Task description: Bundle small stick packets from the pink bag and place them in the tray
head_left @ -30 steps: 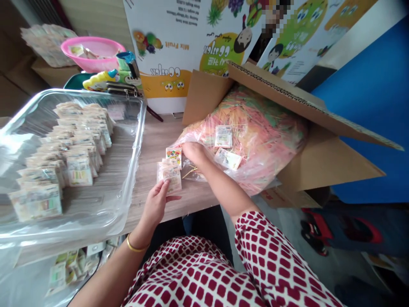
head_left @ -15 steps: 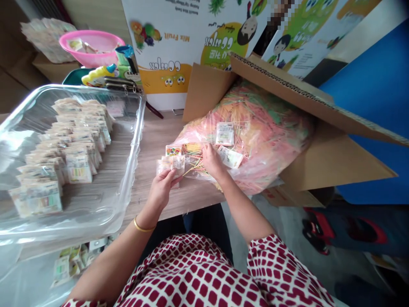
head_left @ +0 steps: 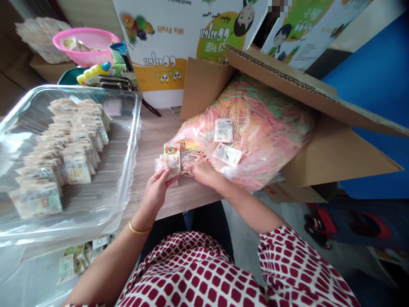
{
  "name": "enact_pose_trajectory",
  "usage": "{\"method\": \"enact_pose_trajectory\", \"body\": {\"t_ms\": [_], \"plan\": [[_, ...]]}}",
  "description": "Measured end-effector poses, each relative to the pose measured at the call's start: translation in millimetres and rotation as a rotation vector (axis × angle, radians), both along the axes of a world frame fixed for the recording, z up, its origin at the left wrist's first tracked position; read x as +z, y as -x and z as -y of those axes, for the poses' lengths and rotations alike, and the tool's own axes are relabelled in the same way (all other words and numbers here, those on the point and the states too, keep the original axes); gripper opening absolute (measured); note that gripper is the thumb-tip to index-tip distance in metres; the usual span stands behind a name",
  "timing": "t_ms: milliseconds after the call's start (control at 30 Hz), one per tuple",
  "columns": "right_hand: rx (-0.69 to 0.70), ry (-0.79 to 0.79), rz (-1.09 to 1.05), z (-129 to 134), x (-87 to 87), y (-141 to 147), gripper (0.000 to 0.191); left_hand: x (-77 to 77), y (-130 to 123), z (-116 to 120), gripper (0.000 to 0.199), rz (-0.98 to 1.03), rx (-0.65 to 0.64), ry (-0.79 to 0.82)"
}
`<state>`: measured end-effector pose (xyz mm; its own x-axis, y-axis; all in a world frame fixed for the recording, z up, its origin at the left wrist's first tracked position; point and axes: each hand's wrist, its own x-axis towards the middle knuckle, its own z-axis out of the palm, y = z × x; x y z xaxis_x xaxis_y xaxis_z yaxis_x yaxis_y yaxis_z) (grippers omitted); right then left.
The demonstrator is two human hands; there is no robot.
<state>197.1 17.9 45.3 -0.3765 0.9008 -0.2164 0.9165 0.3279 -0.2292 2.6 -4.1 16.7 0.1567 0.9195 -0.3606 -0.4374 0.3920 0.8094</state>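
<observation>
Two bare hands at a wood-grain table (head_left: pixel 147 136), close together. Left hand (head_left: pixel 157 181): thumb and fingers pinched on the near end of one small packet (head_left: pixel 173 162). Right hand (head_left: pixel 203 172): fingers curled and drawn together, tips just beside the packet's right edge; whether anything sits between them I cannot tell from where I stand.

Governing relation: packet to the left of the right fingertips, only a narrow gap between; its far end points away from the person, and its mouth is not plain to see. Nearer to the packet, the left hand; nearer to the sticks (head_left: pixel 191 146), the right. Sticks: thin, many-coloured, loose, just beyond the right hand, their long axes crossing at mixed slants.

Beneath and beyond the held packet: further packets (head_left: pixel 171 149), flat on the table. To the right: one large clear bag (head_left: pixel 265 115) of sticks, spilling from an open carton (head_left: pixel 204 87), two packets (head_left: pixel 224 130) on top.

To the left: one clear tray (head_left: pixel 136 123), packed rows (head_left: pixel 76 168) inside. Behind the tray: one pink basin (head_left: pixel 86 55).
</observation>
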Motion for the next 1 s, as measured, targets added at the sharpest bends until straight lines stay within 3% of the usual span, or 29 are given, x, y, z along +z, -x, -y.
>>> {"method": "enact_pose_trajectory", "body": {"t_ms": [100, 300, 400, 500, 600, 733, 833, 1000], "plan": [[0.012, -0.038, 0.110, 0.2, -3.8, 5.7, 0.030, 0.9, 0.9, 1.5, 0.042, 0.016, -0.004, -0.006], [-0.285, -0.130, 0.192, -6.6, 0.6, -5.2, 0.049, -2.2, 1.1, 3.4, 0.041, -0.009, -0.015, -0.013], [-0.312, -0.078, 0.219, -8.9, 1.2, -12.1, 0.045, -3.0, 1.4, 1.7, 0.039, -0.033, -0.016, -0.016], [-0.332, -0.057, 0.149, -8.7, 6.0, -15.2, 0.040, -3.0, 1.9, 0.4, 0.038, -0.048, -0.001, -0.015], [-0.395, -0.129, -0.079, -1.5, 20.0, -12.8, 0.043, -4.1, 2.5, 1.0, 0.037, -0.062, -0.004, -0.026], [-0.261, -0.138, -0.407, 17.6, 41.6, 1.1, 0.037, -7.6, 2.2, 2.0, 0.037, -0.091, -0.031, -0.056], [-0.184, -0.088, -0.351, 25.9, 46.6, 14.5, 0.033, -9.8, 1.8, 1.9, 0.037, -0.114, -0.047, -0.089], [-0.198, -0.028, -0.220, 21.8, 36.9, 17.7, 0.025, -7.0, 2.6, 4.9, 0.039, -0.113, -0.113, -0.128]]}}
